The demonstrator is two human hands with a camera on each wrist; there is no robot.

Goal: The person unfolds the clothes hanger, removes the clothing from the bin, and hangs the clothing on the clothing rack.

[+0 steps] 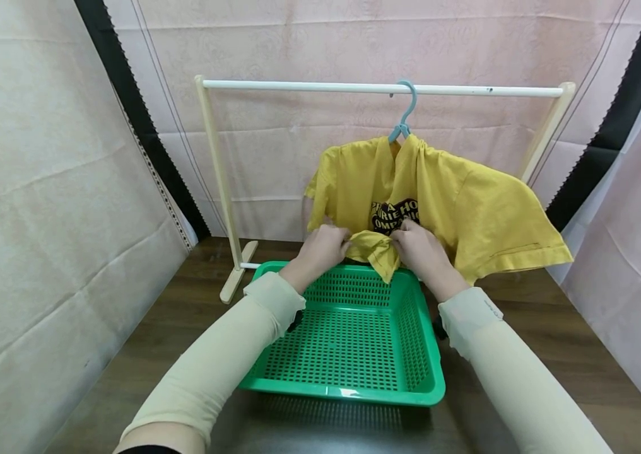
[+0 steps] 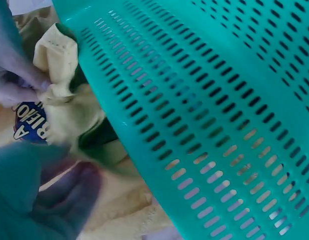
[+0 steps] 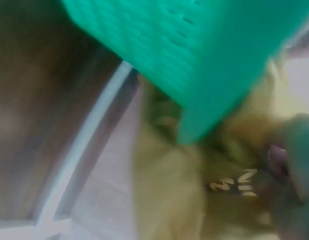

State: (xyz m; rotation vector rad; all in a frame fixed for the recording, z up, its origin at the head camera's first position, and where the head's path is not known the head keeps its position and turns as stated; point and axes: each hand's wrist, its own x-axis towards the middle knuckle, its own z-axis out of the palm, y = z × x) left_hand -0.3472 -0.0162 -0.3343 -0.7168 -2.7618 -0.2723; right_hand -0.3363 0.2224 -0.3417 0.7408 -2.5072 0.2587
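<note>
A yellow T-shirt [image 1: 474,195] with black lettering hangs on a light blue hanger [image 1: 408,113]. Its lower front is gathered into a bunched, twisted fold [image 1: 374,246]. My right hand [image 1: 419,249] pinches the right side of this fold between thumb and fingers. On the opposite side, the curled fingers of my left hand [image 1: 323,249] meet the cloth at the fingertips, thumb and forefinger close together. The left wrist view has the left hand [image 2: 49,185] blurred beside the bunched cloth [image 2: 74,110]. In the right wrist view, the right hand [image 3: 289,165] is blurred at the edge, beside the lettering.
A green perforated basket [image 1: 349,394] stands on the dark wooden table [image 1: 144,378] below my forearms, its far rim close under the shirt. The hanger hooks over the white rail [image 1: 298,86] of a rack with cream side posts [image 1: 218,170]. Pale cloth walls [image 1: 70,189] enclose the table.
</note>
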